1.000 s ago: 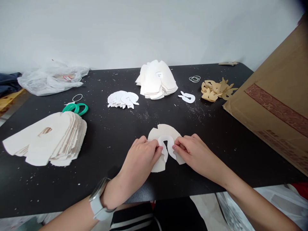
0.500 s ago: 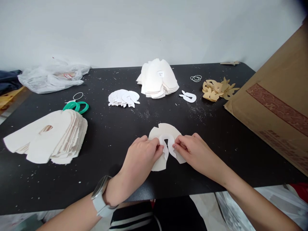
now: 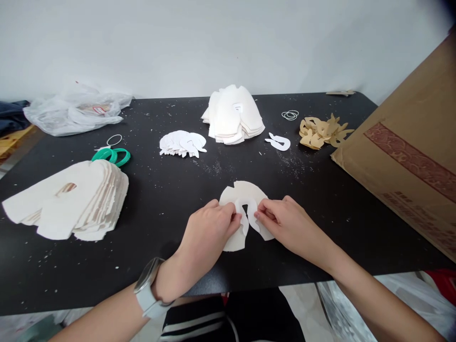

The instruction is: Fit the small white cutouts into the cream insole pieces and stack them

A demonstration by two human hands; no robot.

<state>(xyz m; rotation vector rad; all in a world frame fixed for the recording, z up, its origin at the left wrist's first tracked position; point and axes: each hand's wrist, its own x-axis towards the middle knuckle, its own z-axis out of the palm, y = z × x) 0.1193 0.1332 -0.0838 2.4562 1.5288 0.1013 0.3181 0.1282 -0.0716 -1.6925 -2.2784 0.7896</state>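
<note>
On the black tabletop, a rounded cream foam-like sheet lies flat in front of me. A white keyhole-shaped cutout lies on top of it. My left hand and my right hand come in from either side, and their fingertips pinch the cutout's two sides. The hands hide the lower parts of both pieces. A smartwatch sits on my left wrist.
A large stack of cream cutouts lies left, with green-handled scissors behind it. Further back are white stacks, a loose white cutout, tan cutouts, rubber bands and a plastic bag. A cardboard box overlaps the right side.
The whole scene sits slightly higher in view as my head shifts. My hands stay on the cutout, with the fingertips a little closer around its slot.
</note>
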